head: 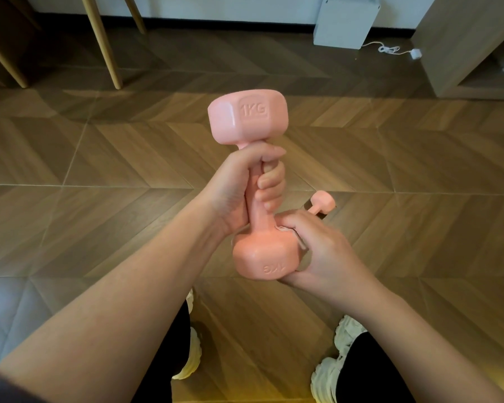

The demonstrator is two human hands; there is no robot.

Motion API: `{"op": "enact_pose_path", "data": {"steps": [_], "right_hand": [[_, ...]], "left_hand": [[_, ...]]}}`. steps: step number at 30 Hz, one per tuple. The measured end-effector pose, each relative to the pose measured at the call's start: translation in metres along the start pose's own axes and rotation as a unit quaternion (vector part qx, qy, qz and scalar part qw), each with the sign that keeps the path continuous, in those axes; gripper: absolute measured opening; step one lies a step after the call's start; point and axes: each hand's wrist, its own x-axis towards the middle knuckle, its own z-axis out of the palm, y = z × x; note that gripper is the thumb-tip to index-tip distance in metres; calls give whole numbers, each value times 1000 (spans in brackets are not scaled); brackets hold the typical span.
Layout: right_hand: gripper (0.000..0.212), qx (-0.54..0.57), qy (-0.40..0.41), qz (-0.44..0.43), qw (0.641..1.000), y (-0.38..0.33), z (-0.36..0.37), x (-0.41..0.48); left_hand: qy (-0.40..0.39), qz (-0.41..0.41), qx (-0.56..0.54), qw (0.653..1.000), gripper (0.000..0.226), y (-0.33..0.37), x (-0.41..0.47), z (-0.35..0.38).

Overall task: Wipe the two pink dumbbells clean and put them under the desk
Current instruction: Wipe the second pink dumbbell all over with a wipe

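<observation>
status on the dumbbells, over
Left hand grips dumbbell handle, upright. Right hand wraps its lower head, cloth under it. Second dumbbell on floor beyond. Nothing in the way.

The smooth pink hex-headed dumbbell (246, 117) is one even salmon pink, raised "1KG" mark included; the second pink dumbbell (322, 200), to its right, matches. The wooden plank floor (99, 158) is mid-brown, laid in chevrons with pale seams. Near, chunky shoes (326, 379) are cream against black trousers (364, 370). Far right, a boxy unit (344, 21) is white.
</observation>
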Motion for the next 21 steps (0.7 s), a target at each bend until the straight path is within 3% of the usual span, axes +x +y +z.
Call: {"op": "enact_pose_path", "data": {"steps": [2, 8, 10, 15, 21], "right_hand": [[46, 1, -17, 4, 1000, 1, 4, 0], [58, -70, 71, -15, 995, 7, 8, -6], [60, -107, 84, -24, 990, 7, 6, -5], [55, -154, 76, -74, 982, 1, 10, -4], [52, -91, 62, -57, 992, -2, 14, -6]], "left_hand": [[-3, -4, 19, 1000, 35, -2, 1, -1], [59, -18, 139, 988, 17, 2, 5, -5], [90, -38, 167, 981, 23, 2, 7, -8], [200, -64, 149, 966, 14, -10, 9, -7], [209, -63, 63, 974, 32, -7, 8, -2]]}}
